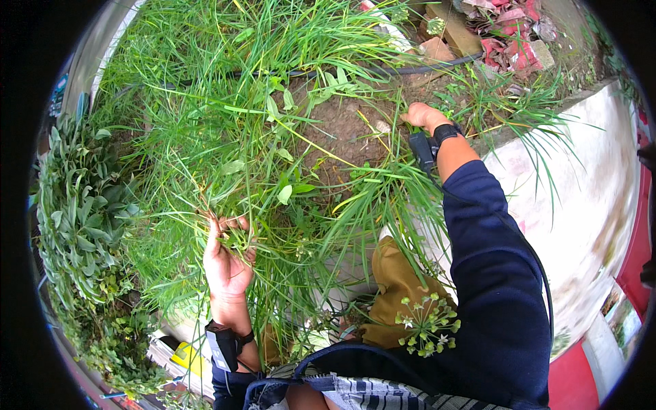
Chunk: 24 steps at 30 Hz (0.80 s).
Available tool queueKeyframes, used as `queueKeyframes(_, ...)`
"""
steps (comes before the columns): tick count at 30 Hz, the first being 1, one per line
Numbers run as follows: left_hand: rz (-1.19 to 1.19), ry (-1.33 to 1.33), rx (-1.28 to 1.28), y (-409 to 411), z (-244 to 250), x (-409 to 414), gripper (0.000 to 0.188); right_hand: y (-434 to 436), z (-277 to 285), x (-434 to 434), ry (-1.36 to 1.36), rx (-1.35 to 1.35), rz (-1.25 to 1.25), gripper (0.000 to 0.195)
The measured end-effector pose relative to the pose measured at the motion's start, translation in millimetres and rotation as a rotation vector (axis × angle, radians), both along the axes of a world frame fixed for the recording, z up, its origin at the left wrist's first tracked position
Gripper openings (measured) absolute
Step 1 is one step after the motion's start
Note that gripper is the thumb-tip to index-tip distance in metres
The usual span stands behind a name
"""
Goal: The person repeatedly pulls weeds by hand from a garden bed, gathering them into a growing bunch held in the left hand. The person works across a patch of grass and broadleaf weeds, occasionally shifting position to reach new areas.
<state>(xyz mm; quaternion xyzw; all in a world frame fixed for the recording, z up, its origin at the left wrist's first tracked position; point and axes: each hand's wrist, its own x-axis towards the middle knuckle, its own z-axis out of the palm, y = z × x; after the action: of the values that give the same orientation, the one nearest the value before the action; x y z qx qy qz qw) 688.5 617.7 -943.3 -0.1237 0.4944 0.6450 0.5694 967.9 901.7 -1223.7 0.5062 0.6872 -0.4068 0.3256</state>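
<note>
My left hand (228, 266), palm up, is closed around a small bunch of pulled grass and weeds (237, 241). Thin reddish-brown stems or roots poke out past its fingertips. Farther forward and to the right, my right hand (426, 116) reaches down to the bare soil (348, 130), among thin grass stems. Its fingers are bent and mostly hidden, so whether they grip a stem is unclear. Long, narrow-leaved green plants (379, 200) arch below the right wrist. A few broad-leaved weeds (285, 193) grow between the two hands.
A black hose (420, 69) crosses the bed. Bricks (435, 50) and torn red paper scraps (517, 46) lie at the upper right. A pale concrete surface (569, 205) borders the right side. Leafy shrubs (87, 215) stand left, and a flower head (428, 325) rises near my body.
</note>
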Motion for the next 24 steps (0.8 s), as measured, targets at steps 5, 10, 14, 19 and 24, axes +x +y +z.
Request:
queueKeyframes(5,0.02,0.024,-0.051,-1,1,-1,0.017,0,34,0,-0.083,-0.145,0.053,0.042)
queueKeyframes(10,-0.02,0.014,-0.031,5,-2,-1,0.015,6,-13,16,0.106,0.085,0.322,0.027)
queueKeyframes(14,0.052,0.108,-0.196,18,5,9,0.021,-6,-19,17,0.254,0.246,0.328,0.031)
queueKeyframes(19,0.063,0.105,-0.171,14,3,4,0.021,-12,7,40,0.452,0.003,-0.103,0.05)
queueKeyframes(24,0.032,0.09,-0.152,14,2,1,0.02,28,47,102,0.685,0.003,-0.862,0.051)
